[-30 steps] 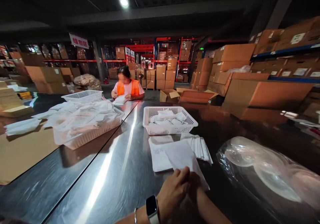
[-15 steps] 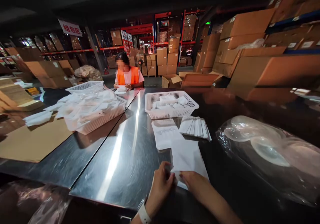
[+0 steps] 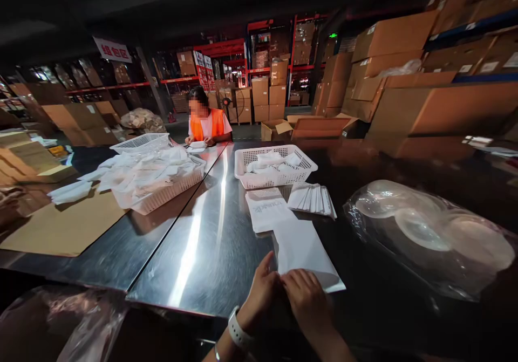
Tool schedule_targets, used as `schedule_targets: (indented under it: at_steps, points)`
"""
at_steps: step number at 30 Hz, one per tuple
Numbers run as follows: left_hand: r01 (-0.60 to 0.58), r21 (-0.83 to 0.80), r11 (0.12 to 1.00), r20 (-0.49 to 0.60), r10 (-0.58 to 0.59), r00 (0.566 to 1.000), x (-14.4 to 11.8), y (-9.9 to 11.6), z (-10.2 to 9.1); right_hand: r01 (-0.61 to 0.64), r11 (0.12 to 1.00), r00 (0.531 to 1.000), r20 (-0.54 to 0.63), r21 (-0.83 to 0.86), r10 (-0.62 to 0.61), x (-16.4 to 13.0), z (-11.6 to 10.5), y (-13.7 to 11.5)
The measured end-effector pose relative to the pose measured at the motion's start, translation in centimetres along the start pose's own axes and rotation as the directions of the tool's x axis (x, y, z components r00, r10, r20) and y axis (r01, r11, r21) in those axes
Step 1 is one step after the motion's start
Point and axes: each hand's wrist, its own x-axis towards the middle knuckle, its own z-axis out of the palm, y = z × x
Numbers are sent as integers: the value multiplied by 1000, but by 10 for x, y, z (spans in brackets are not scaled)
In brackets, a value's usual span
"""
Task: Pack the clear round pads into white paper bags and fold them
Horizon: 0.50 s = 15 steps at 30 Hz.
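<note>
My left hand (image 3: pixel 261 292) and my right hand (image 3: pixel 307 297) meet at the near edge of a white flat bag (image 3: pixel 303 251) lying on the shiny metal table (image 3: pixel 202 248). Both hands pinch the bag's near end, fingers curled on it. A white watch band circles my left wrist. Just beyond lies another white printed bag (image 3: pixel 267 210), and to its right a fanned stack of white bags (image 3: pixel 311 199). A white plastic basket (image 3: pixel 275 166) holding white packets stands behind them.
A clear plastic bag of round items (image 3: pixel 429 232) lies to the right. A second basket heaped with white packets (image 3: pixel 149 181) sits left, by a cardboard sheet (image 3: pixel 68 227). A person in an orange vest (image 3: pixel 206 122) works at the far end. Cardboard boxes (image 3: pixel 404 87) line the shelves.
The view has tilted down and back from the table. My hands slid the white bag toward the near edge, off the printed bag, and now hold its near end.
</note>
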Motion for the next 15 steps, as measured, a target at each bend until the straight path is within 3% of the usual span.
schedule_targets:
  at_steps: [5,9,15]
  points:
    - [8,-30,1000,-28,-9,1000,3,5,6,94,991,993,-61,-92,-100,0,5,0]
    - [42,-72,996,10,-42,999,2,3,10,44,993,992,-117,-110,-56,-6,6,6]
    - [35,-148,988,10,-34,999,-1,-1,14,25,996,998,-53,-86,-29,-10,4,6]
